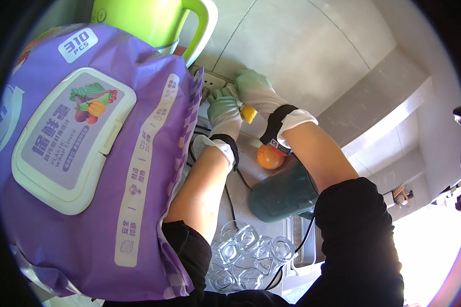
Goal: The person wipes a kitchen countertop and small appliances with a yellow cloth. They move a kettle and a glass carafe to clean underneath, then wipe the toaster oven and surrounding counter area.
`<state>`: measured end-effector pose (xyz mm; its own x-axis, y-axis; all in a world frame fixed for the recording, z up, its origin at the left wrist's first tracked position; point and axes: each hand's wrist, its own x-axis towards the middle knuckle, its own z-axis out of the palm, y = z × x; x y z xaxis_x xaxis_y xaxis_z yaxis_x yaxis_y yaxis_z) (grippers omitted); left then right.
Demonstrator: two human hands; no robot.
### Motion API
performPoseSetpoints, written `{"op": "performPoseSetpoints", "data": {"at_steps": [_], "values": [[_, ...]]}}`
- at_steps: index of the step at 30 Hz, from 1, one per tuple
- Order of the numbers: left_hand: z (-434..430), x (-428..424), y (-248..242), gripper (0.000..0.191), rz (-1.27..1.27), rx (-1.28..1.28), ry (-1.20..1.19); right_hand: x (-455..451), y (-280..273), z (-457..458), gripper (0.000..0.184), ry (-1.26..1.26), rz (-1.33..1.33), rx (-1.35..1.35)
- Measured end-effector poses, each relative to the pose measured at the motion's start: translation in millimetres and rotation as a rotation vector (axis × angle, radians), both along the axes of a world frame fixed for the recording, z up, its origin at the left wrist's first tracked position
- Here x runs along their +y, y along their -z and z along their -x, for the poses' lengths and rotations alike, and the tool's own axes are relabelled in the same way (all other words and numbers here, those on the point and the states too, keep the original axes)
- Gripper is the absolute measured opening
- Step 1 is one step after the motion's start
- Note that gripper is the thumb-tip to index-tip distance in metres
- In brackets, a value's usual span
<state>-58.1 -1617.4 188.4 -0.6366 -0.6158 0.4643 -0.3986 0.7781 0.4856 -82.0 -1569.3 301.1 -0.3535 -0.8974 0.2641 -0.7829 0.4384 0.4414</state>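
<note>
Both my hands wear green-and-white gloves with black wrist straps. My left hand (pixel 223 107) is by the tiled wall, its fingers curled beside a wall socket (pixel 211 80). My right hand (pixel 255 86) reaches the wall just to the right of the socket. A small yellow piece (pixel 248 114), perhaps sponge, shows between the two hands. Which hand holds it is hidden. Below my right wrist rests an orange round object (pixel 271 156) with red marks. A dark green vessel (pixel 282 192) lies under my right forearm, partly covered by it.
A large purple plastic pack (pixel 150 215) with a white lid and printed writing fills the left side. Behind it stands a lime-green jug (pixel 146 19). Several clear glass cups (pixel 249 257) cluster near my body. A black cable (pixel 229 199) crosses the counter; a metal basin (pixel 305 245) is at right.
</note>
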Motion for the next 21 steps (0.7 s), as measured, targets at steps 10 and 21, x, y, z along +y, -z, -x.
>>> {"op": "performPoseSetpoints", "data": {"at_steps": [10,21], "values": [[-29,3,-15,0.095,-0.179,0.034,0.056,54,-80,-44,0.022,0.325,-0.095,-0.155],[-75,8,-24,0.107,-0.282,0.169,0.191,220,-176,-202,0.024,0.077,0.784,-0.677]]}}
